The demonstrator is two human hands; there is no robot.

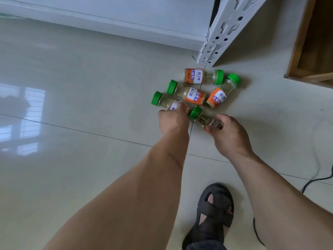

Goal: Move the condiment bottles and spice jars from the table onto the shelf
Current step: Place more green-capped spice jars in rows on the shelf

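Observation:
Several glass spice jars with green caps and orange labels lie on their sides on the tiled floor (90, 105), close to the white shelf post (216, 38). My left hand (173, 121) reaches onto the nearest left jar (164, 101), fingers curled over its body. My right hand (228, 134) pinches the label end of the closest jar (201, 118), whose green cap points up-left. Three more jars lie beyond: one (187, 93) in the middle, one (203, 76) at the back and one (223, 91) at the right.
A white metal shelf frame rises at the upper right, beside a white wall base (108, 20). A wooden frame (306, 51) stands at the far right. A black cable (317, 179) trails on the floor at right. My sandalled foot (212, 213) stands below the hands.

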